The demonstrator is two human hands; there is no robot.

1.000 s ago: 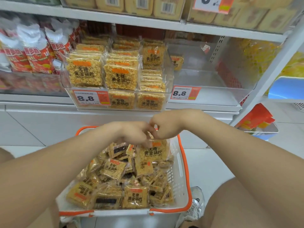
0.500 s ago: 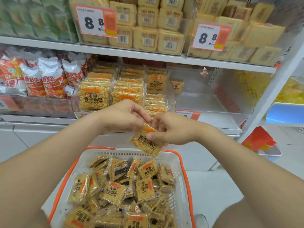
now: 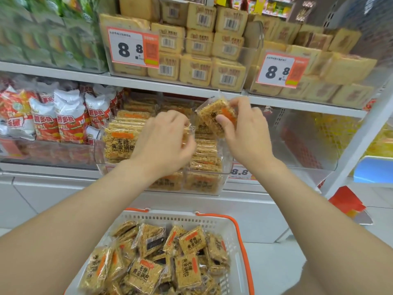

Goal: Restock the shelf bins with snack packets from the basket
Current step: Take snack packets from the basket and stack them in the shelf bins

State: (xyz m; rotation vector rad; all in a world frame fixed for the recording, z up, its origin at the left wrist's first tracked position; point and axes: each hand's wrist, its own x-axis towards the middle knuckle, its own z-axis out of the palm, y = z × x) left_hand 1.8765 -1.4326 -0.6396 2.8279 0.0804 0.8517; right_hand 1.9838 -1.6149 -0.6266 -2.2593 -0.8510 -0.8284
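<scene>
Snack packet pinched in right hand, second packet in left hand

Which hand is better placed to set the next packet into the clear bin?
Right. The right hand grips a packet just above the clear bin; the left hand is curled low against the stacks, its hold unclear.

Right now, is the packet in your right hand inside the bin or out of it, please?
Out: the right hand grips the packet, tilted, over the stacks in the clear bin.
</scene>
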